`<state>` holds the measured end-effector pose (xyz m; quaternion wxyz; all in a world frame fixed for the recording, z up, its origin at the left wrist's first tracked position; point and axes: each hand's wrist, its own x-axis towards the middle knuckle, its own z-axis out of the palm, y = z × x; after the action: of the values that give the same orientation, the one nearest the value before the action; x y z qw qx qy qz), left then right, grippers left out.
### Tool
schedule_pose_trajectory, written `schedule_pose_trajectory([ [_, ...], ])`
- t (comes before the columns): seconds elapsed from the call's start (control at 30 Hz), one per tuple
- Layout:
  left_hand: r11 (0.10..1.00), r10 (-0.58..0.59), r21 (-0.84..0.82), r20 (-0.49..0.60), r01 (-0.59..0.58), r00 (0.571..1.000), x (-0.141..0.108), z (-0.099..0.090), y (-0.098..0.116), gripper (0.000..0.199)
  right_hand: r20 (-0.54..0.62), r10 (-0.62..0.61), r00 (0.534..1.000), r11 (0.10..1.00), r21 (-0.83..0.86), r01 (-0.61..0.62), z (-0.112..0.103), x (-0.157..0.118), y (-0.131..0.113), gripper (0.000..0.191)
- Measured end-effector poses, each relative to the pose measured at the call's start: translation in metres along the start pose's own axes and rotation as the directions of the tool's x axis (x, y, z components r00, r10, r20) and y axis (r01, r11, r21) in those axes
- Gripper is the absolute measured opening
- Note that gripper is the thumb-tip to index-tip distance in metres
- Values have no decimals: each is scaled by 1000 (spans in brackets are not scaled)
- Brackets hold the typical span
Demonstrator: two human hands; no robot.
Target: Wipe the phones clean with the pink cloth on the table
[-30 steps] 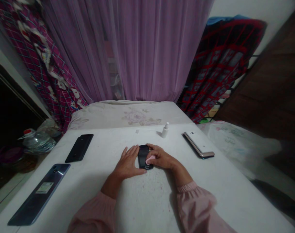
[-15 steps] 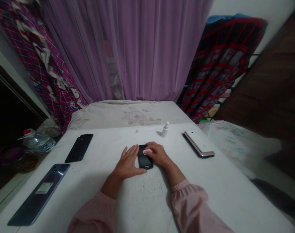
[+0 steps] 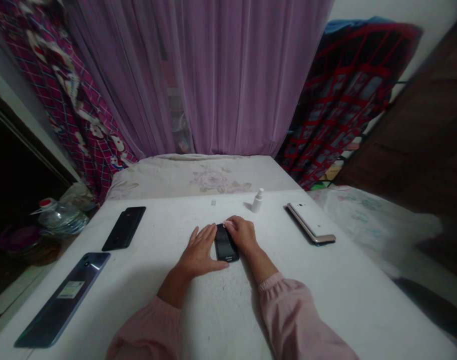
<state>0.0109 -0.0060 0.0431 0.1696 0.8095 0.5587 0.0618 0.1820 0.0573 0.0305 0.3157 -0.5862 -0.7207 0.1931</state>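
Note:
A small black smartphone (image 3: 225,246) lies screen up on the white tabletop (image 3: 220,310), tilted slightly. My left hand (image 3: 200,252) rests flat with fingers apart, touching the phone's left edge. My right hand (image 3: 243,234) curls over the phone's top end, pinching a scrap of pink cloth (image 3: 228,223) that shows only as a sliver at the fingertips. Most of the cloth is hidden by my fingers. Pink sleeves cover both forearms.
A white spray bottle (image 3: 257,201) and a white phone with a gold edge (image 3: 311,223) stand to the far right. Left of my hands lie a black phone (image 3: 123,228) and a blue-grey phone (image 3: 63,300). A small white square (image 3: 213,202) lies near the far edge.
My right hand has slid up and left to the phone's top end, and less of the pink cloth shows. The left hand has stayed almost still.

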Motion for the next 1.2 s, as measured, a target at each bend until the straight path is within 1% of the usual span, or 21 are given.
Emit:
schedule_pose_trajectory([
  [0.07, 1000, 2, 1, -1, -2, 1000, 0, 0, 0, 106, 17, -17, 1000, 999, 46, 16, -1, -1, 3, 15],
  [0.17, 1000, 11, -5, -14, -11, 1000, 0, 2, -2, 106, 81, -43, 996, 987, 156, 30, -5, -5, 9, 13],
  [0.27, 1000, 19, -13, -35, -19, 999, 1, 5, -3, 106, 136, -136, 981, 961, 261, 97, -11, -9, 15, 8],
  [0.37, 1000, 21, -17, -43, -21, 999, 1, 6, -5, 106, 203, -234, 951, 929, 336, 157, -19, -12, 21, 4],
  [0.47, 1000, 23, -18, -37, -24, 999, 1, 5, -5, 106, 315, -300, 901, 912, 371, 174, -29, -14, 25, 5],
  [0.57, 1000, 25, -15, -37, -26, 999, 0, 4, -5, 106, 412, -327, 850, 914, 366, 174, -38, -15, 29, 10],
  [0.63, 999, 28, -17, -45, -29, 999, 0, 5, -5, 106, 431, -325, 842, 917, 361, 169, -40, -15, 30, 12],
  [0.73, 999, 34, -18, -50, -35, 998, 1, 6, -6, 106, 390, -334, 858, 906, 383, 179, -37, -14, 29, 9],
  [0.8, 999, 34, -16, -46, -35, 998, 1, 7, -6, 106, 342, -323, 883, 905, 385, 181, -33, -13, 28, 8],
  [0.93, 999, 24, -21, -44, -25, 999, 2, 7, -5, 106, 247, -256, 935, 927, 337, 165, -23, -11, 25, 5],
  [1.1, 999, 27, -22, -55, -28, 998, 1, 7, -5, 105, 157, -229, 961, 943, 280, 179, -16, -8, 19, 5],
  [1.2, 1000, 17, -11, -34, -18, 999, 0, 5, -4, 105, 132, -158, 979, 969, 213, 128, -13, -6, 14, 9],
])
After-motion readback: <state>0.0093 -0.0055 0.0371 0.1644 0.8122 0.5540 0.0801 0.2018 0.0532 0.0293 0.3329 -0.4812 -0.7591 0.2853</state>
